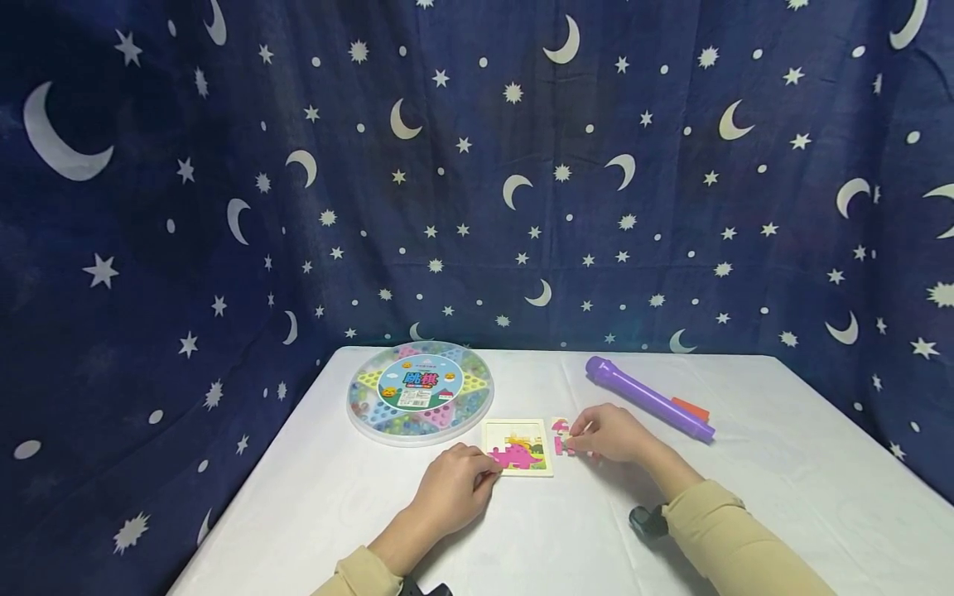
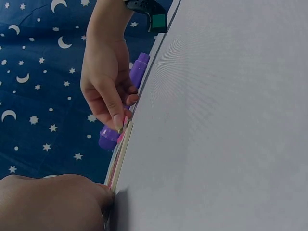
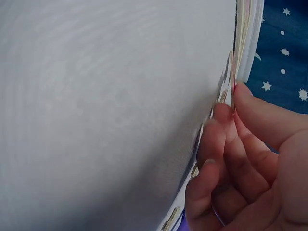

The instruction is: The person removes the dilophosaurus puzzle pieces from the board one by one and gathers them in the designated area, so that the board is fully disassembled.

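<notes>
1. Right hand (image 1: 613, 432), right of frame centre: thumb and fingertip pinch a thin puzzle piece (image 3: 232, 72).
2. Left hand (image 1: 453, 487), below centre: touches lower-left corner of puzzle tray (image 1: 531, 473); pinching or just pressing, can't tell.
3. Tray at centre of tabletop (image 1: 298, 513), pink dinosaur partly filled in; loose pieces (image 1: 559, 445) just right.
4. Round game box (image 1: 421, 389) upper left of tray; purple microphone (image 1: 648, 399) upper right.
</notes>
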The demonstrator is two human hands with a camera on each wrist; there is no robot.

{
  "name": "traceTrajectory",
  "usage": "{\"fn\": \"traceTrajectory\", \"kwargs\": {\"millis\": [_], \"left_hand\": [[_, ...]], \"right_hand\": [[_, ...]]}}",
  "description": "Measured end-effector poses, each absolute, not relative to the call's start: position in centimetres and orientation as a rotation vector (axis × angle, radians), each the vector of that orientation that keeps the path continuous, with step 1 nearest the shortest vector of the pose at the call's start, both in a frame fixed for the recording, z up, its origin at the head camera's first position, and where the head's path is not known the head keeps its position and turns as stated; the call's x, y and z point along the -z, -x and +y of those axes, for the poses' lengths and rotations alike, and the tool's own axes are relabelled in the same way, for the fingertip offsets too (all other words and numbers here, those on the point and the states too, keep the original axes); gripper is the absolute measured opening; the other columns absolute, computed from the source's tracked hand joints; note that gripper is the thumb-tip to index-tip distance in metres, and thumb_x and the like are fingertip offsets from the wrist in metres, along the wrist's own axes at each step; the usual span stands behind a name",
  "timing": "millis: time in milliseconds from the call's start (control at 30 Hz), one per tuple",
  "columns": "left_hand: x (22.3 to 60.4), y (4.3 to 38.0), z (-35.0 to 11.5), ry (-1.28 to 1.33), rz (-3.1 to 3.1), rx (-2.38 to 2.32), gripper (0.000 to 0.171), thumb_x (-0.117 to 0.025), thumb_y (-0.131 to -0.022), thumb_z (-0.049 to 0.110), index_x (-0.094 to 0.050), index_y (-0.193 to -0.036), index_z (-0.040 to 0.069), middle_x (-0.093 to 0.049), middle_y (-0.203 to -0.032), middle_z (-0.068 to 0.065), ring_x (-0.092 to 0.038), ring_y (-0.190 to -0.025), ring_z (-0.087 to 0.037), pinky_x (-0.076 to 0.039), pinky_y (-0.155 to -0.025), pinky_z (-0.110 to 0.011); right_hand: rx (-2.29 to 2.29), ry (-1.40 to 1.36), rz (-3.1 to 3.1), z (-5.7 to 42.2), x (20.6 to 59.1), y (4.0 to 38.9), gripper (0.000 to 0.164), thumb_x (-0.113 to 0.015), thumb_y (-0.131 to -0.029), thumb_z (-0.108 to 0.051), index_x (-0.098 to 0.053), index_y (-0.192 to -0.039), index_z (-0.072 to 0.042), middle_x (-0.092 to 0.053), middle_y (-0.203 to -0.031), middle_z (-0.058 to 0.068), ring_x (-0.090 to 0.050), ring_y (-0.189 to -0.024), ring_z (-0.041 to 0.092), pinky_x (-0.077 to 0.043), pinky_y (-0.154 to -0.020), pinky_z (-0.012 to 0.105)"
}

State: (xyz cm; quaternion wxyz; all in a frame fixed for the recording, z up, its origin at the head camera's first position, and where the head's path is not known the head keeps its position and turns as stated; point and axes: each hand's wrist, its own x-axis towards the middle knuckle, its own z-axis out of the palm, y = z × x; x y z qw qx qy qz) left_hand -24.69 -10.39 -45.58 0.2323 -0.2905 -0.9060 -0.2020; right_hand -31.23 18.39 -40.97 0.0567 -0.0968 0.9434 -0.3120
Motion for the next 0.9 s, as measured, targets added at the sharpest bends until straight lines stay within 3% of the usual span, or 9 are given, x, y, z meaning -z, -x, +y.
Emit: {"fn": "traceTrajectory", "kwargs": {"millis": [600, 900], "left_hand": [[45.54, 24.74, -10.44, 0.805, -2.473, 0.563, 0.006, -0.079, -0.089, 0.017, -0.081, -0.095, 0.017, -0.072, -0.086, 0.009, -0.062, -0.08, -0.01, -0.052, -0.071, -0.031], [45.58, 24.6, -10.51, 0.809, -2.47, 0.566, 0.006, -0.079, -0.089, 0.017, -0.081, -0.094, 0.017, -0.071, -0.085, 0.009, -0.061, -0.079, -0.009, -0.052, -0.07, -0.03]], "right_hand": [[0.879, 0.247, 2.904, 17.81, 40.95, 31.28, 0.017, -0.084, -0.086, -0.025, -0.071, -0.089, -0.014, -0.063, -0.077, 0.002, -0.058, -0.063, 0.019, -0.046, -0.059, 0.031], [0.855, 0.268, 2.935, 17.83, 41.13, 31.24, 0.022, -0.083, -0.086, -0.027, -0.068, -0.078, -0.013, -0.06, -0.065, 0.001, -0.054, -0.058, 0.017, -0.039, -0.056, 0.03]]}}
